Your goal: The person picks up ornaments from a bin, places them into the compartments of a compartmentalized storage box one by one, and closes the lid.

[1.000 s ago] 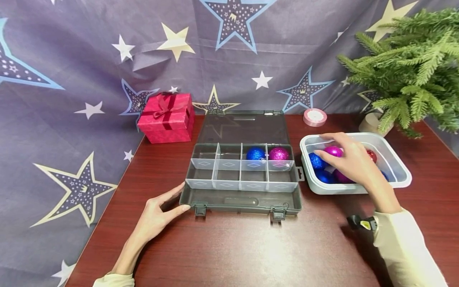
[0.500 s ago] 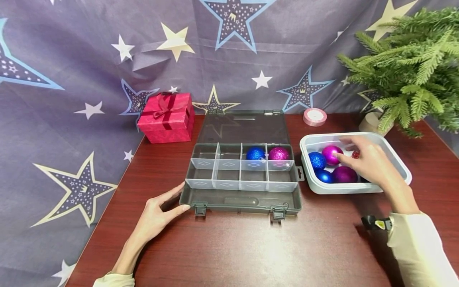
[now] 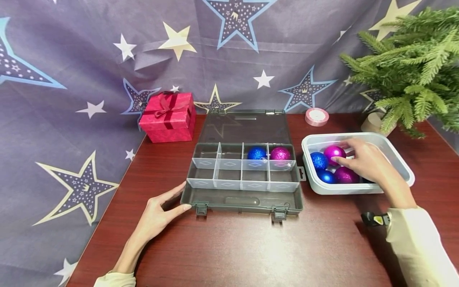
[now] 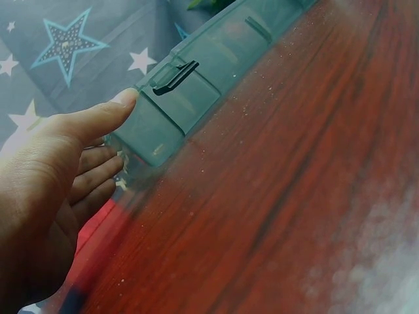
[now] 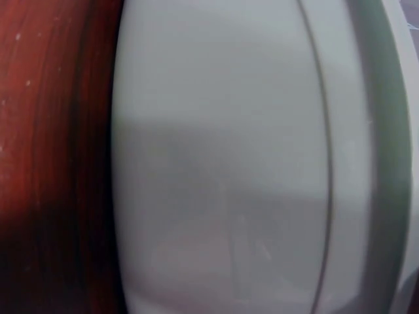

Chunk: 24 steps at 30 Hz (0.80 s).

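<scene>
A dark translucent organizer box (image 3: 241, 199) lies open on the table, its lid folded back. In its back row of compartments sit a glittery blue ball ornament (image 3: 257, 153) and a glittery pink one. My left hand (image 3: 155, 215) rests at the box's front left corner; in the left wrist view the thumb (image 4: 108, 118) lies against that corner. My right hand (image 3: 369, 161) reaches into a pale plastic tub (image 3: 398, 171), its thumb at the shiny magenta ball (image 3: 333, 154). Its other fingertips are partly hidden, so a grip is not plain. The right wrist view shows the tub's wall (image 5: 222, 157).
Other balls in the tub include a glittery blue ball (image 3: 318, 161), a shiny blue ball (image 3: 326, 177) and a purple ball (image 3: 346, 175). Behind stand a red gift box (image 3: 167, 117), a pink ribbon roll (image 3: 317, 116) and an artificial fir tree (image 3: 408, 67).
My right hand has moved rightward from over the left-hand balls, then slightly back left and lower. A red ball seen earlier by its fingers is now hidden. My left hand has stayed put.
</scene>
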Each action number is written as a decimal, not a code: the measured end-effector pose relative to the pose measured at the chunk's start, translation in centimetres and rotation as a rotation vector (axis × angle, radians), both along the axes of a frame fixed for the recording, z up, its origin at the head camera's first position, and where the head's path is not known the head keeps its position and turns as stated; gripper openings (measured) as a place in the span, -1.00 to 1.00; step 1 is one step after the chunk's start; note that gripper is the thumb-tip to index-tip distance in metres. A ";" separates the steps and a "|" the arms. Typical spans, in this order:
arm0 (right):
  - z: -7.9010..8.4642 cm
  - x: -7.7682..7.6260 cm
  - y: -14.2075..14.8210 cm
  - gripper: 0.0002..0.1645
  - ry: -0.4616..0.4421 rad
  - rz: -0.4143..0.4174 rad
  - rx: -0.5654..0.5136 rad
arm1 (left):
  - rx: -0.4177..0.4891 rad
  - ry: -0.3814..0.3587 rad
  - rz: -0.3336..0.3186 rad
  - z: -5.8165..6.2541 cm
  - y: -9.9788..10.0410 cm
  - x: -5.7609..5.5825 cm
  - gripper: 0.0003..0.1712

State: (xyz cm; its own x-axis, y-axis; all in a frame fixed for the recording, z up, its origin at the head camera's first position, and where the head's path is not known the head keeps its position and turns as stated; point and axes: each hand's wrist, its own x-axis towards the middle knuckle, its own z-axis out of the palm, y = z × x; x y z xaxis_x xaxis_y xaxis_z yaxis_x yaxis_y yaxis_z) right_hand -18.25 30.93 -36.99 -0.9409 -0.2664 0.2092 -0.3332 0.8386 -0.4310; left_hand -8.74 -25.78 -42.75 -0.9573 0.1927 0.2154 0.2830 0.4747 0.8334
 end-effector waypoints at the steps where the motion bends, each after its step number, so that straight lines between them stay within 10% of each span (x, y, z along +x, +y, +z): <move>1: 0.0 -0.1 0.0 -0.45 -0.010 -0.002 0.007 | 0.001 0.000 -0.001 0.0 0.0 0.0 -0.25; 24: 0.9 0.4 0.0 -0.47 0.011 0.003 -0.010 | -0.015 0.002 0.008 0.0 0.0 0.0 -0.25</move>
State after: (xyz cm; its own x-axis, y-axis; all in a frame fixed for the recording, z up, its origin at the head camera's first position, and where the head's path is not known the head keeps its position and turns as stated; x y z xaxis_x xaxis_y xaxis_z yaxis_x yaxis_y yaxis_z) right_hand -17.90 30.95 -36.09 -0.9377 -0.2669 0.2223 -0.3405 0.8330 -0.4361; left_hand -8.72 -25.78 -42.77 -0.9584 0.1882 0.2146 0.2809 0.4897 0.8254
